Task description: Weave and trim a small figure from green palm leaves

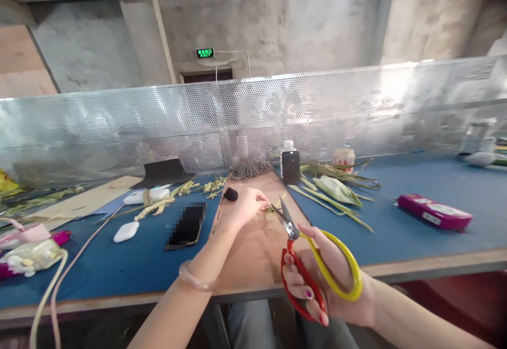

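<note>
The right hand [330, 285] is gripping the scissors [303, 256] — fingers [295, 279] clenched through red and yellow loops, blades parted. The left hand [245, 206] is pinching a green leaf strip [272, 209] at the blade tips, over the board [253, 254] on the counter [396, 227].

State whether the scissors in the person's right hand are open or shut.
Open: the scissors show two blades parted in a V, red and yellow handles spread in the right hand.

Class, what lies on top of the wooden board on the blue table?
A grey cord bundle, a small black lump and the left hand pinching a green scrap. Scissors hover above. The hand and forearm cover the board beneath them.
</note>
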